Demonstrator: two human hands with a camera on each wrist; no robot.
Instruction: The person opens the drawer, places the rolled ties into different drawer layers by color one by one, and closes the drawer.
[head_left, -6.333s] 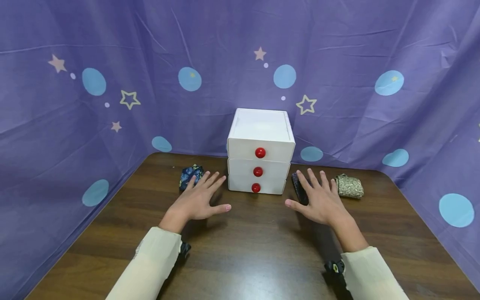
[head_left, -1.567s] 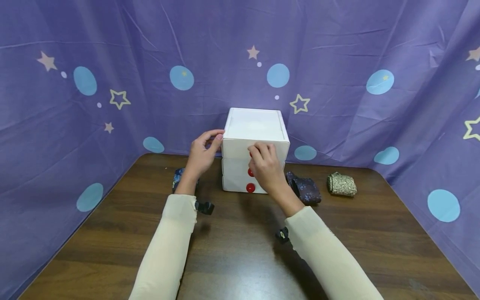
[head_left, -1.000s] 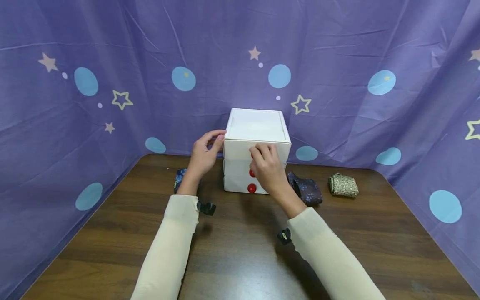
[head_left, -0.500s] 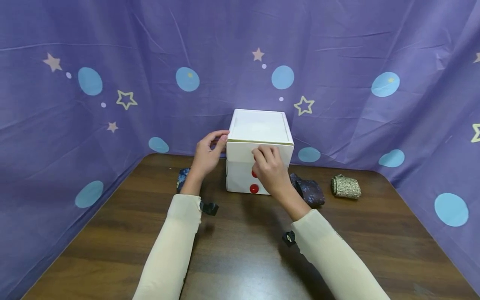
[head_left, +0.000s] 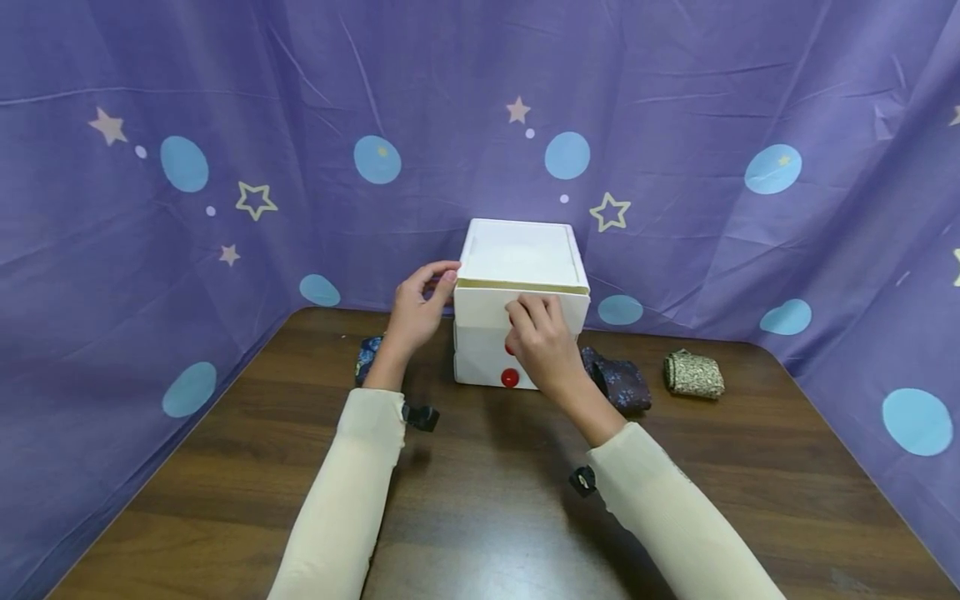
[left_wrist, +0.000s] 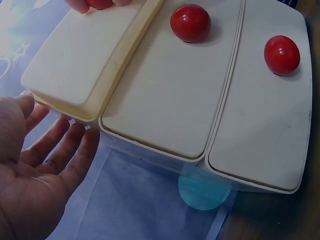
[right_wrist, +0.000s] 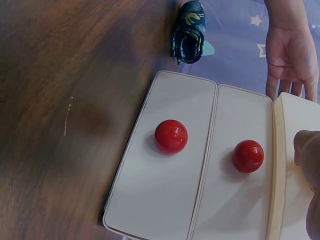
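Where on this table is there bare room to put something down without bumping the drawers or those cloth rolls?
The wooden table is bare in front, between the sleeves and along both near edges. It is crowded at the back: the white drawer box with the left hand and right hand on it, a blue roll on the left, a dark roll and a gold roll on the right.

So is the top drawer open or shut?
Open a little. The top drawer sticks out past the two below, a dark gap shows above it, and the right hand pinches its knob.
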